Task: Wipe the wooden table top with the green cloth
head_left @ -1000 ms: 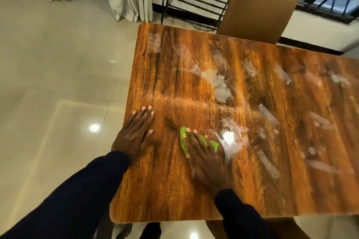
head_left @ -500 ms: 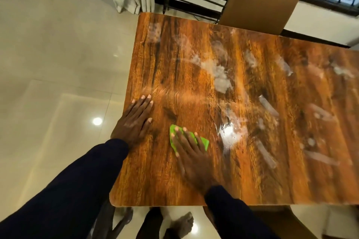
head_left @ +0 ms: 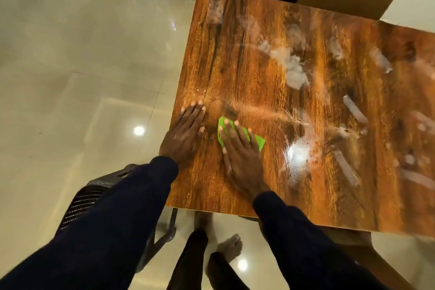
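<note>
Smeared wooden table top [head_left: 329,125]; tiled floor [head_left: 82,77]

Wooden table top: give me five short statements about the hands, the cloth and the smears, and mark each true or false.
1. The right hand presses flat on the green cloth. True.
2. The left hand holds a second cloth. False: it rests bare and flat on the wooden table top.
3. White smears remain on the far and right parts of the table. True.
4. The cloth lies at the table's far edge by the chair. False: it lies near the front left corner, beside the left hand.
5. The cloth is fully hidden under the hand. False: green shows past the fingers and on the right.
</note>
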